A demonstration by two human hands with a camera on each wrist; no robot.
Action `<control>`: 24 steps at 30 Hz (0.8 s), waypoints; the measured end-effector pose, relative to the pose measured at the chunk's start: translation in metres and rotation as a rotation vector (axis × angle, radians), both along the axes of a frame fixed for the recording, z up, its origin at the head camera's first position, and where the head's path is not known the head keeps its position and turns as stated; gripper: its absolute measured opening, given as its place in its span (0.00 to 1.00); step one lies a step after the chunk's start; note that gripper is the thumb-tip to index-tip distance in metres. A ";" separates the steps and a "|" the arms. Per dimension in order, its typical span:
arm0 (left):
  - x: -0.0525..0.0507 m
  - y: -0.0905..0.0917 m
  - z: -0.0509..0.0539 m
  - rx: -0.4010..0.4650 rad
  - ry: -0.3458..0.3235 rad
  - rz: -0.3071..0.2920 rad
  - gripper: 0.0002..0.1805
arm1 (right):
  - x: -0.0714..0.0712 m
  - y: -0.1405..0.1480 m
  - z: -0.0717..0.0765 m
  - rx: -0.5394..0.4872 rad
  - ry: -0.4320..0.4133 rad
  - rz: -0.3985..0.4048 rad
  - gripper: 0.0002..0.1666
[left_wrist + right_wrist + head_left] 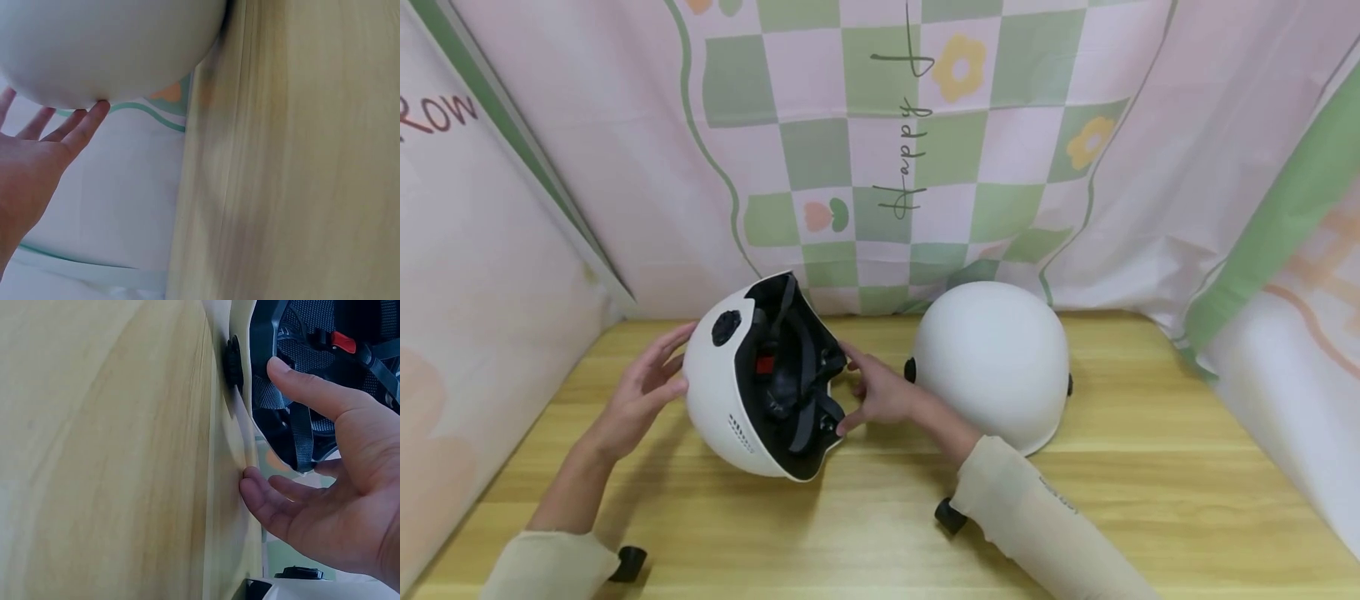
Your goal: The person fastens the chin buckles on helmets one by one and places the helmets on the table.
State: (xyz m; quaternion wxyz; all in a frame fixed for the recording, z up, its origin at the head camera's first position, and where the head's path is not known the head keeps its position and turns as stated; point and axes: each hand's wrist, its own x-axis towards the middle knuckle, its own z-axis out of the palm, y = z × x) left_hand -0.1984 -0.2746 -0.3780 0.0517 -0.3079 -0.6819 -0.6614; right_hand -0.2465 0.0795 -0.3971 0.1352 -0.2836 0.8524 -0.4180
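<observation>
A white helmet [718, 417] lies tipped on its side, its black-lined opening turned to the right. Inside show dark straps and a red buckle [343, 342]. My left hand [638, 392] touches the rounded shell from the left with extended fingertips, also seen in the left wrist view. At the opening's right edge is my right hand [883, 392]; its thumb touches the rim, and the index finger reaches the edge farther back. The other right fingers hang loosely bent beside it. On the shell are a round black knob [726, 327] and small vent slots.
A second white helmet [992, 358] stands dome up, just right of my right hand, with the right forearm in front of it. Both are on a wood-grain table [865, 533]. A patterned curtain [955, 150] closes off the back and sides.
</observation>
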 end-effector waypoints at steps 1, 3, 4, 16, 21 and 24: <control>0.000 0.000 0.000 -0.001 -0.001 0.002 0.35 | 0.000 0.000 0.000 0.006 0.003 -0.001 0.77; 0.000 0.001 0.000 -0.006 -0.004 0.009 0.35 | 0.000 0.000 -0.001 0.020 0.002 -0.010 0.77; -0.001 0.002 0.000 -0.009 -0.003 0.014 0.35 | 0.000 0.000 -0.002 0.028 0.003 -0.013 0.77; -0.003 0.010 0.008 -0.079 0.000 0.069 0.35 | 0.002 -0.007 -0.003 0.150 -0.047 -0.028 0.71; -0.001 0.013 0.009 -0.076 0.008 0.081 0.35 | 0.002 -0.008 -0.004 0.149 -0.048 -0.023 0.70; 0.000 0.014 0.010 -0.074 0.017 0.080 0.35 | 0.001 -0.006 -0.004 0.135 -0.057 -0.025 0.69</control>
